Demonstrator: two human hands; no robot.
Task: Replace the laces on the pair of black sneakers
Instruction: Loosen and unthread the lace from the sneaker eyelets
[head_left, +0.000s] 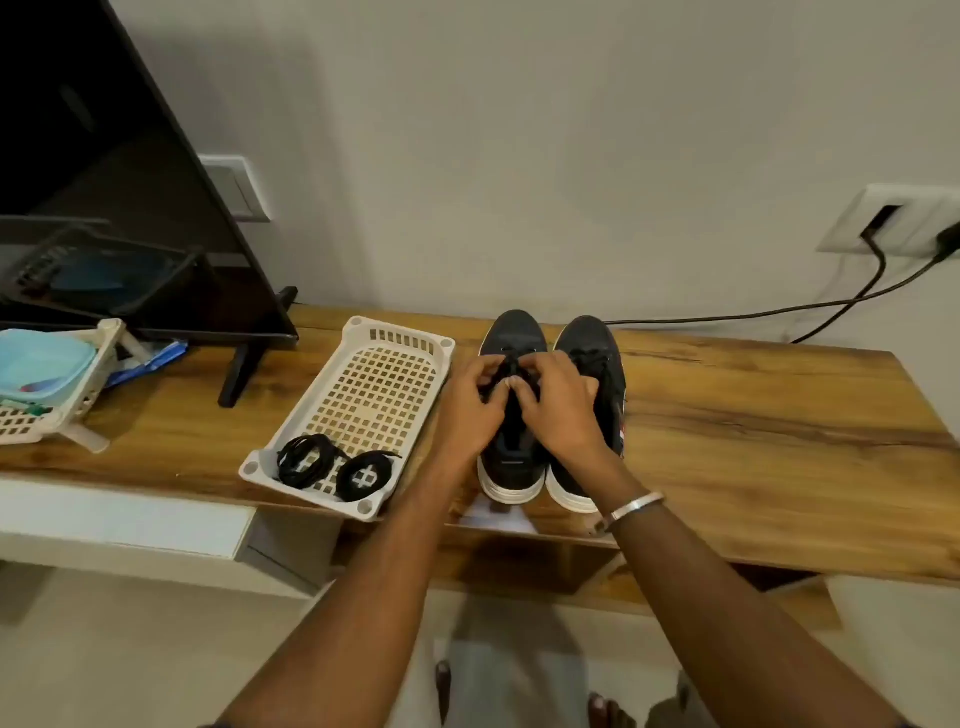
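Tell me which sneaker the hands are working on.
The left sneaker, nearer the white basket. Both the left hand and right hand pinch its lace; the right sneaker sits beside it.

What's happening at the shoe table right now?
A person has both hands on the left sneaker of a black pair standing side by side on the wooden table. The left hand and right hand pinch its lace near the top eyelets. The right sneaker is untouched. Two coiled black laces lie in the white basket beside the shoes.
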